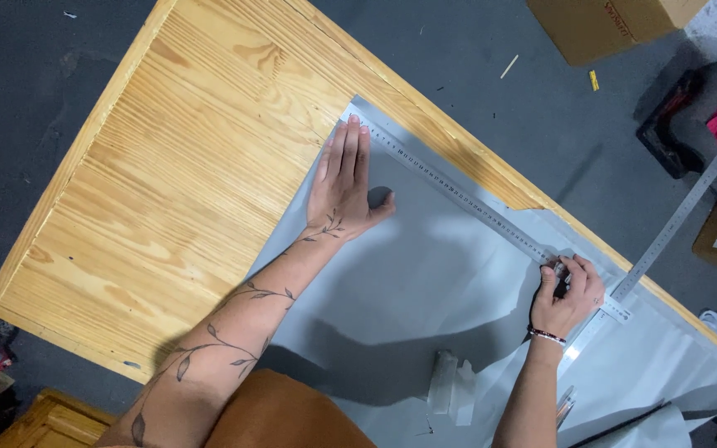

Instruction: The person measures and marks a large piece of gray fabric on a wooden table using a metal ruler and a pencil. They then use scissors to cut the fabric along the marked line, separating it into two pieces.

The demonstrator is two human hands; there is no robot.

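Lying across the pale pine wooden worktop [168, 166], a large sheet of grey paper [425, 282] was spread so that its far edge followed the worktop's right-hand side. A long steel square ruler [466, 199] had been laid along that edge, its second arm [678, 220] jutting out past the worktop over the dark floor [475, 75] — placed, it seemed, to give a straight line close to the paper's border. The left hand [343, 187] was pressed flat on the sheet, fingers together and extended, the fingertips just beside the ruler's far end, apparently to keep paper and ruler from sliding. The right hand [570, 290] was closed near the ruler's corner, fingers curled around something small held against the steel edge; what it was could not be told, since the fingers hid it. The two hands were kept well apart, one at each end of the ruler's long arm. A small whitish block [450, 390] rested on the sheet's near part, and thin dark rods [624, 425] lay near the lower right. A brown cardboard box [607, 25] stood on the floor beyond.
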